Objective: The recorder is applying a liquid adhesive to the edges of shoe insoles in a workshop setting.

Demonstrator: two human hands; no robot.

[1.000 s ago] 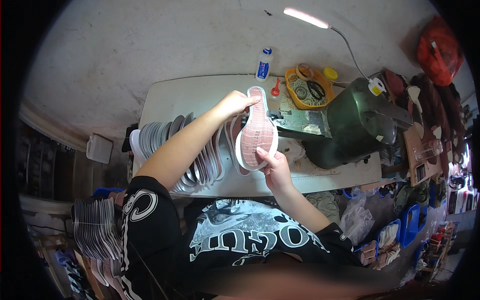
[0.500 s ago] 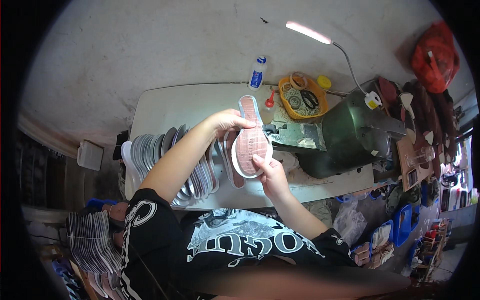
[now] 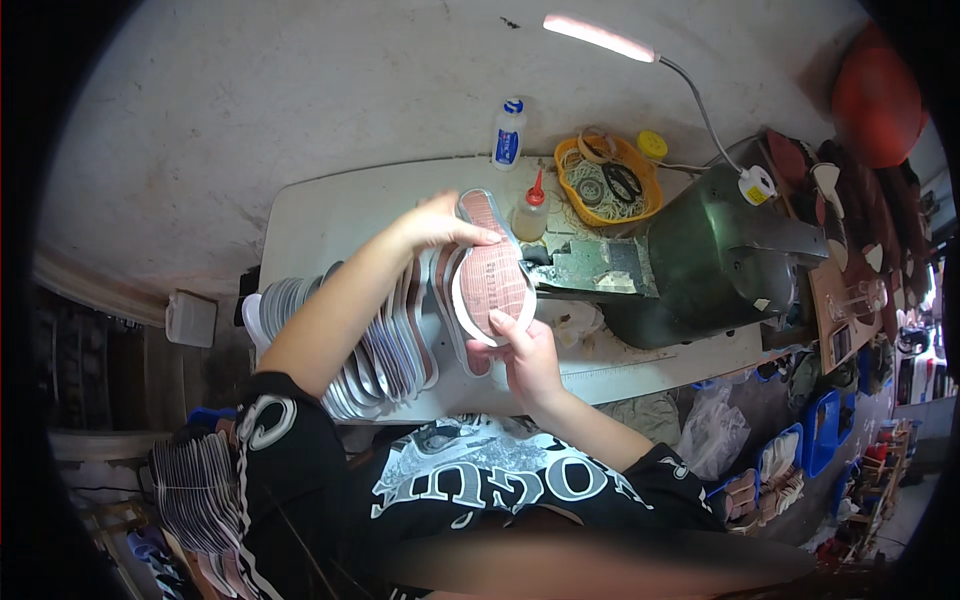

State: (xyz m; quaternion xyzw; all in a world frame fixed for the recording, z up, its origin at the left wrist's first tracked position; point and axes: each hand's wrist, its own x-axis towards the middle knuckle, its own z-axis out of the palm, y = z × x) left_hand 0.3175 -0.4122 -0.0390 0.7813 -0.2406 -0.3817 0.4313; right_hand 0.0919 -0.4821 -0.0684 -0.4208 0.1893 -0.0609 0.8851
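Between my two hands is a pinkish-brown shoe insole (image 3: 492,272) with a pale rim, its toe end toward me and its narrower end pointing away. My left hand (image 3: 440,224) grips its far part, thumb on top. Near the wide end, my right hand (image 3: 527,358) pinches it with the thumb pressing the face; the fingers underneath are mostly hidden. The insole's right edge is beside the tip of a green machine's arm (image 3: 590,268); whether they touch I cannot tell. Partly under the held piece, another insole (image 3: 445,310) lies on the white table (image 3: 330,215).
A long row of stacked insoles (image 3: 385,355) leans on the table's left. Behind stand a white bottle (image 3: 508,138), a red-tipped squeeze bottle (image 3: 531,212) and a yellow basket (image 3: 640,210) with tape rolls. The machine's bulky body (image 3: 700,255) is on the right, under a lamp (image 3: 600,38).
Both hands have brought the insole slightly left, and it now leans more, its far end swung left. The squeeze bottle behind shows more fully. The whole view has also shifted a little.
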